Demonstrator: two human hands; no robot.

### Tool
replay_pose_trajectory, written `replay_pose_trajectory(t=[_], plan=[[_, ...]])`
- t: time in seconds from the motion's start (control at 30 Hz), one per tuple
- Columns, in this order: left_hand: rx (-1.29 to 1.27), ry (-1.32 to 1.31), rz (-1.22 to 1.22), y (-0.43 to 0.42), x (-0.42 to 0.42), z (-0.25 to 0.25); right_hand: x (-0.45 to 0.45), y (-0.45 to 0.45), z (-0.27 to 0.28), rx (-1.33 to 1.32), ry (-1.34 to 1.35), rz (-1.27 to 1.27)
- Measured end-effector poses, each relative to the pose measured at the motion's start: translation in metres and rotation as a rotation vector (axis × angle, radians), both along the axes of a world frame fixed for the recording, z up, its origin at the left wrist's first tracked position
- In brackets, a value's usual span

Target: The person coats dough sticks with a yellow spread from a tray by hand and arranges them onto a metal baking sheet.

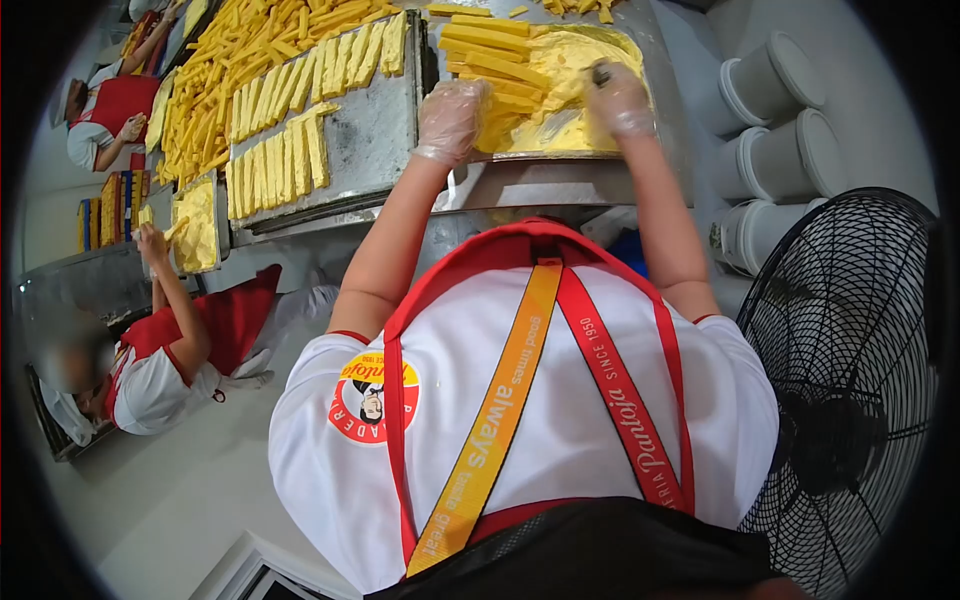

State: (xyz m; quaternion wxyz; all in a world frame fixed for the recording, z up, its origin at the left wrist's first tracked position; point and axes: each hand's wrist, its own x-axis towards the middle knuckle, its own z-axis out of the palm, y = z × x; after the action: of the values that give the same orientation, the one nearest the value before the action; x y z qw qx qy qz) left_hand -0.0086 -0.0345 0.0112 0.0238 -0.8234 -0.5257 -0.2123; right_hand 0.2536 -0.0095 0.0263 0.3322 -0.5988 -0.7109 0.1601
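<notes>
Both my hands wear clear plastic gloves. My left hand (452, 120) is closed at the left edge of a metal tray (560, 155); its fingertips are hidden, so what it grips cannot be made out. Beside it in that tray lie several yellow bread-like sticks (490, 50), stacked side by side. My right hand (619, 100) is closed around a tool with a dark end (601, 73), over pale yellow cream (570, 65) spread on the tray's right part. The tool's kind is hidden by the hand.
To the left, a baking tray (370, 140) holds rows of cream-coated sticks (278, 170). A large pile of plain sticks (205, 110) lies beyond. Two people in red aprons (225, 315) work at left. White buckets (770, 80) and a black fan (850, 400) stand at right.
</notes>
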Motion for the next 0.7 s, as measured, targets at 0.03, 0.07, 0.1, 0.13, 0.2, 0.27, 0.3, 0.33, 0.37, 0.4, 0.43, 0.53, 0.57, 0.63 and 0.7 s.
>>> replay_pose_trajectory(t=[0.03, 0.07, 0.1, 0.13, 0.2, 0.27, 0.3, 0.33, 0.37, 0.4, 0.43, 0.53, 0.57, 0.63, 0.7], plan=[[0.016, -0.04, -0.027, -0.006, 0.003, 0.005, -0.005, -0.014, 0.003, 0.052, 0.047, 0.15], [0.104, -0.106, -0.057, -0.012, 0.008, 0.008, -0.006, -0.02, 0.004, 0.106, 0.093, 0.299], [0.064, -0.155, -0.054, -0.016, 0.005, 0.01, -0.009, -0.018, 0.001, -0.07, 0.136, 0.345], [0.021, -0.201, -0.048, -0.02, 0.01, 0.013, -0.005, -0.013, -0.002, -0.249, 0.182, 0.391], [-0.028, -0.289, -0.038, -0.028, 0.018, 0.011, 0.007, 0.0, -0.003, -0.389, 0.161, 0.354], [-0.078, -0.383, -0.054, -0.035, 0.019, 0.003, 0.02, 0.014, -0.018, -0.085, -0.035, 0.086], [-0.099, -0.43, -0.061, -0.036, 0.02, 0.001, 0.019, 0.015, -0.012, 0.071, -0.132, -0.046], [-0.106, -0.438, -0.056, -0.038, 0.013, -0.002, 0.012, 0.009, -0.01, 0.107, -0.077, 0.078], [-0.165, -0.492, -0.009, -0.04, 0.014, -0.003, 0.012, -0.004, -0.008, 0.136, -0.017, 0.203], [-0.225, -0.545, 0.037, -0.041, 0.016, -0.002, 0.011, -0.013, -0.001, 0.165, 0.044, 0.324], [-0.287, -0.597, 0.082, -0.044, 0.019, -0.003, 0.015, -0.015, 0.0, -0.046, 0.156, 0.379], [-0.288, -0.708, 0.136, -0.046, 0.021, -0.011, 0.028, -0.007, 0.012, -0.419, 0.142, 0.295], [-0.297, -0.666, 0.133, -0.046, 0.02, -0.014, 0.029, -0.001, 0.002, -0.247, 0.045, 0.191], [-0.304, -0.585, 0.126, -0.039, 0.019, -0.02, 0.024, 0.003, -0.005, 0.105, -0.155, -0.015], [-0.282, -0.566, 0.086, -0.036, 0.02, -0.024, 0.015, -0.012, -0.003, 0.054, 0.157, 0.013]])
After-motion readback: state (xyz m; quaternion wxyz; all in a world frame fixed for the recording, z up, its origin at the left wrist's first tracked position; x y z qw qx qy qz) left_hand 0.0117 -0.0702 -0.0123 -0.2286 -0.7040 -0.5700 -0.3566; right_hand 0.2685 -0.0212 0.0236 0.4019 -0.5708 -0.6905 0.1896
